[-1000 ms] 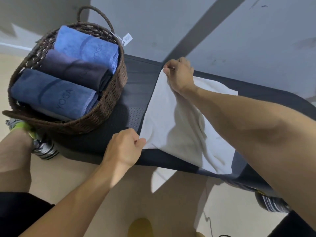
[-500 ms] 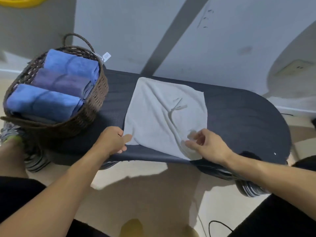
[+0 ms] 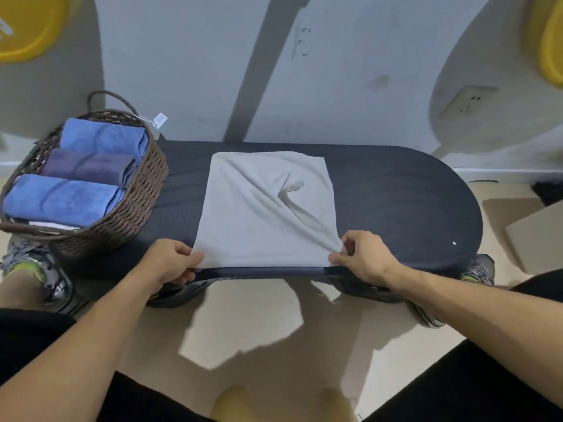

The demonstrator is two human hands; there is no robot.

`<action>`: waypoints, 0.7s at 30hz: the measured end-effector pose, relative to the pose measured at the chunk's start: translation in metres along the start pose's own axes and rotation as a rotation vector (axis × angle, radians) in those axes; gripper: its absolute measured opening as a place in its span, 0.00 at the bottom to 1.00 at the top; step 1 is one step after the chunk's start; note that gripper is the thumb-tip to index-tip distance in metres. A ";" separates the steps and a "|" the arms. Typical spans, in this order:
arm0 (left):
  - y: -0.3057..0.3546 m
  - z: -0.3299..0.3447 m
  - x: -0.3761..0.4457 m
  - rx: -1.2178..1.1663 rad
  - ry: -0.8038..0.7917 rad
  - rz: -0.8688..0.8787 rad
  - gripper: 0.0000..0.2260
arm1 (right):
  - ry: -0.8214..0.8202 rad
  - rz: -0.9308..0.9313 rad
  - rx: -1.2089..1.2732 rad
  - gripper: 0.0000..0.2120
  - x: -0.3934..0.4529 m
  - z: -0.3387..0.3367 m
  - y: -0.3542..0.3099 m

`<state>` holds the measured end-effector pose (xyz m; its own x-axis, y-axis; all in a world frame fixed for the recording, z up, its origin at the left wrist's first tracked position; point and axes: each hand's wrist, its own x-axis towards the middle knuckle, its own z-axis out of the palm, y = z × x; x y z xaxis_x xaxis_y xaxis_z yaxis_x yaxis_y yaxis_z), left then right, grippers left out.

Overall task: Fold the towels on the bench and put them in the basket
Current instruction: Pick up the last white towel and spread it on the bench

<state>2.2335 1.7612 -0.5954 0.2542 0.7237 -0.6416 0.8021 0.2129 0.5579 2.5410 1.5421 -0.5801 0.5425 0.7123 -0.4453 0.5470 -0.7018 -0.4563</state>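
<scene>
With left hand [image 3: 170, 263] & right hand [image 3: 364, 257] each pinching a near corner of the white towel [image 3: 262, 214] lying flat mid-bench [image 3: 411, 208], best to lift both evenly, carry to far edge, match corners, smooth creases before basket [image 3: 134, 202] w/ 3 rolled towels.

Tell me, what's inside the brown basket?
Inside the brown basket lie three rolled towels side by side: a blue towel at the back, a dark purple towel in the middle, another blue one in front. Something white peeks out beneath; the rest underneath is covered.
</scene>
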 end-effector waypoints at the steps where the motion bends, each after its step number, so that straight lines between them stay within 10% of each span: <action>1: -0.001 0.003 -0.001 0.038 -0.027 -0.009 0.06 | -0.034 0.021 -0.025 0.15 0.001 -0.001 0.002; 10: 0.008 -0.006 -0.003 0.490 -0.048 -0.035 0.11 | -0.353 0.120 -0.130 0.34 0.018 -0.016 -0.015; 15: 0.035 -0.007 0.005 0.490 0.267 0.426 0.09 | -0.180 0.095 0.050 0.32 0.055 -0.031 -0.041; 21: 0.087 0.007 0.060 0.545 0.276 0.719 0.11 | -0.021 0.169 0.422 0.26 0.115 -0.026 -0.064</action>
<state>2.3230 1.8186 -0.5890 0.7053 0.7069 -0.0532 0.6627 -0.6307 0.4038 2.5848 1.6688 -0.5814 0.5863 0.5908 -0.5542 0.1414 -0.7483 -0.6481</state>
